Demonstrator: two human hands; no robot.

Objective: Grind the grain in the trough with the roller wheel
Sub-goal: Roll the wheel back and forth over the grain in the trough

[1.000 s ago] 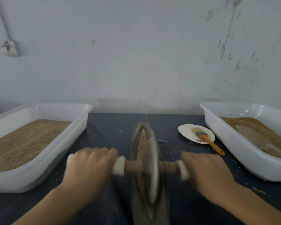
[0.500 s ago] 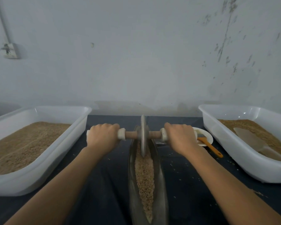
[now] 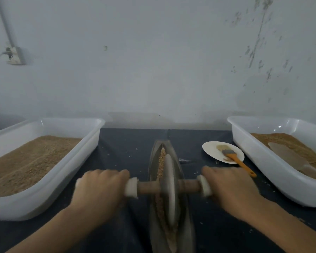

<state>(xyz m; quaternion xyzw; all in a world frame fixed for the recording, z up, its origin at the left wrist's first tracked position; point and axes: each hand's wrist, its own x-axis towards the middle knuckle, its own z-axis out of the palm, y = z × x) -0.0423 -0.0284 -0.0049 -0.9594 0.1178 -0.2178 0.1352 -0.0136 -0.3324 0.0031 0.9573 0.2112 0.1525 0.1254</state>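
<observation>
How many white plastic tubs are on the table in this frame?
2. One tub sits at the left edge, filled with grain; the other tub sits at the right edge, holding grain and a scoop. Both are cut off by the frame; more could lie outside.

A plain workroom is showing here: stained bare wall [image 3: 153, 61], dark tabletop [image 3: 128, 143], white grain tubs [image 3: 77, 161] sitting either side.

There is one view only — a wide-angle camera worn on the person's head, looking forward and down across the tabletop [image 3: 128, 143] toward the wall [image 3: 153, 61], which fills the upper half of the frame. It sits close — both forearms enter from the bottom corners, and the straight edges bow near the borders. No second view shares the scene.
</observation>
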